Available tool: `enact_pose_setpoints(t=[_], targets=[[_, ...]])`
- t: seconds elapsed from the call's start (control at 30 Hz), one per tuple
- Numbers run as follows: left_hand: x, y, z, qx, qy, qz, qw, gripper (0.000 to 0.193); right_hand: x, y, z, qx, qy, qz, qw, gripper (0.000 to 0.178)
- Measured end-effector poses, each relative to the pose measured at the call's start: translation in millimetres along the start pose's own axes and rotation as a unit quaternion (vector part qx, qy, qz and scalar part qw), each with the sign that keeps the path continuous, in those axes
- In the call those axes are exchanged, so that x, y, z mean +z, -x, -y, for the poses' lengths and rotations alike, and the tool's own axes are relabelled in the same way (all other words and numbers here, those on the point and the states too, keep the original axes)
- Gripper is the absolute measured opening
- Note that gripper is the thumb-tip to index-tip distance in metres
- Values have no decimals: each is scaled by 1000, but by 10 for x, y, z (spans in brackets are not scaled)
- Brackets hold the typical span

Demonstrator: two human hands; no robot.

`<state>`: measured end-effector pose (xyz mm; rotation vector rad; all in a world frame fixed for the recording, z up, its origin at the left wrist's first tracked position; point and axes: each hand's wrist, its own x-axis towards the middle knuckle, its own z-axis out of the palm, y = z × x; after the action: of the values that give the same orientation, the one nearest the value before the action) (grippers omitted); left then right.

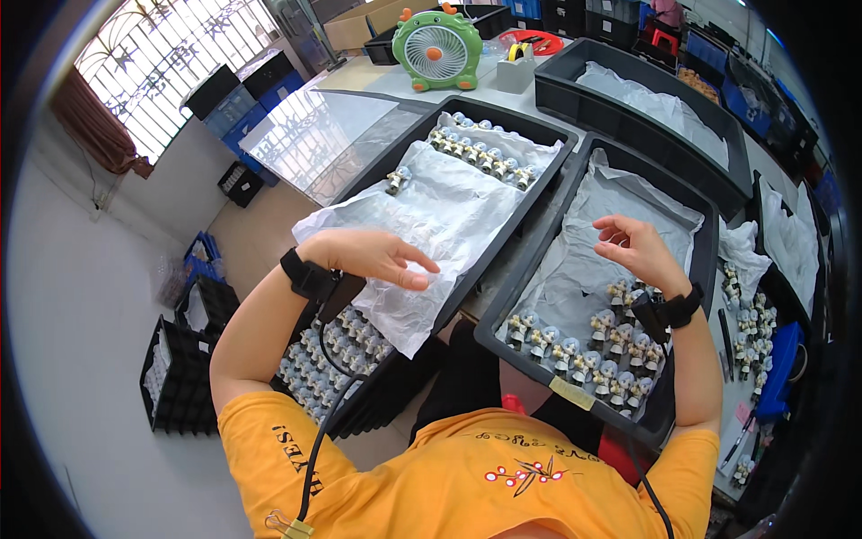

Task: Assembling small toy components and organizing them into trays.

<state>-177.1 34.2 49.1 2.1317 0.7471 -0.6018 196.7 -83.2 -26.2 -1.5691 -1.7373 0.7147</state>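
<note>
My left hand (382,259) is over the white paper sheet (431,207) in the left black tray (489,256). Its thumb and fingers are apart, and nothing shows between them. Small grey-haired figurines (485,157) stand in rows at that tray's far end, with a single figurine (398,180) nearer the left side. More figurines (332,355) fill the near end, partly covered by the paper. Above the right black tray (503,346) hovers my right hand (639,254), fingers loosely curled but apart, holding nothing visible. Rows of figurines (584,364) occupy this tray's near end on crumpled paper.
A green fan (437,49) and a tape dispenser (515,70) stand at the back. Behind the right tray is a larger black tray (646,108) with paper. Loose figurines (752,332) and a blue object (779,370) lie far right. Cables run from both wrist straps.
</note>
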Motion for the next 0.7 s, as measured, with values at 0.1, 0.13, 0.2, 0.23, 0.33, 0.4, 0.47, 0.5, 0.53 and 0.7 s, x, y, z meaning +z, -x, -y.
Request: enact_pose_setpoints(t=[0.1,0.13,0.2,0.23,0.33,0.4,0.47,0.5,0.53,0.7], targets=[[240,-21,-28,-31,-36,42,998,69,12,16,23,-3,-19,13,1000,32],[301,-82,-56,-42,-85,62,994,71,-6,34,13,5,-14,15,1000,33],[344,-117,-101,-28,-105,52,993,75,-37,34,-10,18,-5,11,1000,33],[290,-72,-250,-47,-145,20,988,75,-75,29,-13,13,11,6,1000,32],[67,-152,-520,87,-187,-133,970,63,-171,36,-105,45,57,1,997,34],[-7,-248,-916,228,-72,-233,942,54,-180,55,-208,62,153,61,984,38],[51,-490,-1174,292,84,-210,929,50,-128,67,-269,69,187,97,975,43],[79,-625,-1257,344,242,-178,890,47,-41,91,-208,91,248,137,955,41],[104,-784,-1321,350,241,-175,888,47,15,119,-169,115,309,175,928,39],[229,-1392,-1263,313,352,-200,859,40,155,79,-169,58,285,112,950,39]])
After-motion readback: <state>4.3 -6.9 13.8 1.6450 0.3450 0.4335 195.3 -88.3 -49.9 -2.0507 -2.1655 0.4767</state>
